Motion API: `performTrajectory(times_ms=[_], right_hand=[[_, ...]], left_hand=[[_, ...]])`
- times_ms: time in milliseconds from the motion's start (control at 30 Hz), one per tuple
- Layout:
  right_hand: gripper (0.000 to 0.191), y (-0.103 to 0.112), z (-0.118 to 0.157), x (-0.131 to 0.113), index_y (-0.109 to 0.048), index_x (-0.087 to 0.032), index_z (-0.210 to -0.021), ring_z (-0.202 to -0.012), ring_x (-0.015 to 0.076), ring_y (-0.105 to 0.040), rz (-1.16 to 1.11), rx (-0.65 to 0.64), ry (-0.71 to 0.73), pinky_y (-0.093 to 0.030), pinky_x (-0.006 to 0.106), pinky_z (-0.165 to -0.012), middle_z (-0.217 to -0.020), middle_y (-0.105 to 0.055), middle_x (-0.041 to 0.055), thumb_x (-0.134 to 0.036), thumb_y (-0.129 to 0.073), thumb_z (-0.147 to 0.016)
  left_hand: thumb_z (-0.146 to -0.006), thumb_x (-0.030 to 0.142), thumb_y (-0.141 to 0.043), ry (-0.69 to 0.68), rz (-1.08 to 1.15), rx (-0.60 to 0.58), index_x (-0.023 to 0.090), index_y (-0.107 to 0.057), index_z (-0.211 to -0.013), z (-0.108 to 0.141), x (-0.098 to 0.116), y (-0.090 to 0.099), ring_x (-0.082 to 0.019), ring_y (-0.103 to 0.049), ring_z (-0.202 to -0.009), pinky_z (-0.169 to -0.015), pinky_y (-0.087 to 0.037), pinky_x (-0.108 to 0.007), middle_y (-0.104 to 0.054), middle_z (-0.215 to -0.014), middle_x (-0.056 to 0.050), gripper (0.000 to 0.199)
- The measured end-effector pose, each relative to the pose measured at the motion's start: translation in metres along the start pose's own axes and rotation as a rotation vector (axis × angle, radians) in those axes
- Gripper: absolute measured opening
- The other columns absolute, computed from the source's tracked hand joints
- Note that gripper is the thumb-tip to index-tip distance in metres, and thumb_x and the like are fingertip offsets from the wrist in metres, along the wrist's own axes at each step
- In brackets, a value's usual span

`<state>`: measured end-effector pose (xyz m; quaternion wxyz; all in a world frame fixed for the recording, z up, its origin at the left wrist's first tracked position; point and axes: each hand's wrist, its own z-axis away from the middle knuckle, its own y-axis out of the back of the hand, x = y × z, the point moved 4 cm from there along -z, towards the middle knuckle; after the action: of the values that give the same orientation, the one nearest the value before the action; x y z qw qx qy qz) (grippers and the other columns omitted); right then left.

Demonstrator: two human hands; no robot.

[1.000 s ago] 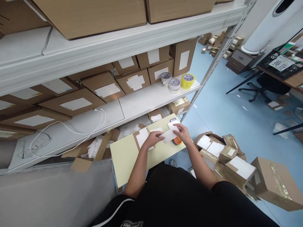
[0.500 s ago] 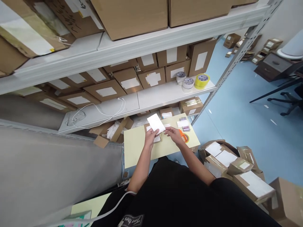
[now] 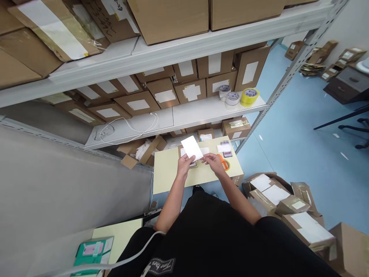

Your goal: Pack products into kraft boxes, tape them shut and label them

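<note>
Blue floor (image 3: 282,146) spreads beyond our surface (image 3: 165,169). Our shirt's patch (image 3: 162,265) reads "Time tries"; handwriting on an upper box (image 3: 105,27) is partly legible. Above the surface, our left hand (image 3: 185,166) pinches the card (image 3: 190,147); our right hand (image 3: 212,161) pinches its near corner.

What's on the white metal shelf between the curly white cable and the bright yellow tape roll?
Two whitish tape rolls, beside the yellow roll. The rest of the shelf's front, up to the cable, is bare. The head view shows this.
</note>
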<state>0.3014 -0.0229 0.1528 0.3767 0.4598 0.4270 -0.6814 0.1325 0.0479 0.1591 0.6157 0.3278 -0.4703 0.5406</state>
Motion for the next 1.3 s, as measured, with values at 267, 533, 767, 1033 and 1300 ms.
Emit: performTrajectory(times_ms=[267, 533, 767, 1033, 1300], right_hand=[[0.023, 0.004, 0.012, -0.006, -0.075, -0.021, -0.083, -0.073, 0.0186, -0.07, -0.018, 0.005, 0.011, -0.051, 0.03, -0.068, -0.085, -0.081, 0.0066, -0.042, -0.077, -0.074], [0.027, 0.007, 0.017, -0.003, -0.073, -0.021, -0.081, -0.074, 0.0194, -0.07, -0.002, -0.031, 0.026, -0.051, 0.031, -0.069, -0.082, -0.08, 0.0063, -0.047, -0.078, -0.076], [0.025, 0.005, 0.022, -0.001, -0.07, -0.023, -0.081, -0.076, 0.0193, -0.071, 0.02, -0.054, 0.065, -0.051, 0.032, -0.071, -0.082, -0.078, 0.0048, -0.047, -0.075, -0.081], [0.033, -0.008, 0.026, 0.006, -0.073, -0.023, -0.086, -0.076, 0.0197, -0.068, 0.02, -0.14, 0.11, -0.054, 0.035, -0.076, -0.077, -0.074, 0.0026, -0.055, -0.079, -0.081], [0.036, -0.015, 0.029, 0.008, -0.067, -0.024, -0.082, -0.075, 0.0201, -0.07, 0.081, -0.091, 0.057, -0.051, 0.033, -0.072, -0.081, -0.078, 0.0053, -0.058, -0.078, -0.079]], left_hand=[[-0.055, 0.054, -0.097, -0.014, -0.029, 0.0, 0.016, -0.079, -0.104, 0.009, 0.001, -0.004, -0.023, -0.075, -0.09, -0.082, -0.06, -0.035, -0.082, -0.107, -0.012, 0.064], [-0.057, 0.056, -0.096, -0.03, -0.05, -0.026, 0.017, -0.078, -0.104, 0.015, 0.0, -0.006, -0.024, -0.075, -0.092, -0.082, -0.059, -0.037, -0.081, -0.106, -0.012, 0.063], [-0.062, 0.046, -0.094, -0.214, -0.354, 0.18, 0.022, -0.065, -0.137, 0.022, 0.004, 0.0, -0.025, -0.07, -0.103, -0.087, -0.058, -0.04, -0.073, -0.122, -0.013, 0.083], [-0.083, 0.065, -0.074, -0.219, -0.294, -0.27, 0.018, -0.081, -0.093, 0.038, 0.0, -0.022, -0.023, -0.07, -0.09, -0.087, -0.057, -0.036, -0.079, -0.094, -0.007, 0.048], [-0.075, 0.089, -0.064, 0.031, 0.021, -0.21, 0.016, -0.078, -0.084, 0.026, -0.012, -0.008, -0.023, -0.07, -0.08, -0.08, -0.057, -0.035, -0.074, -0.078, -0.009, 0.075]])
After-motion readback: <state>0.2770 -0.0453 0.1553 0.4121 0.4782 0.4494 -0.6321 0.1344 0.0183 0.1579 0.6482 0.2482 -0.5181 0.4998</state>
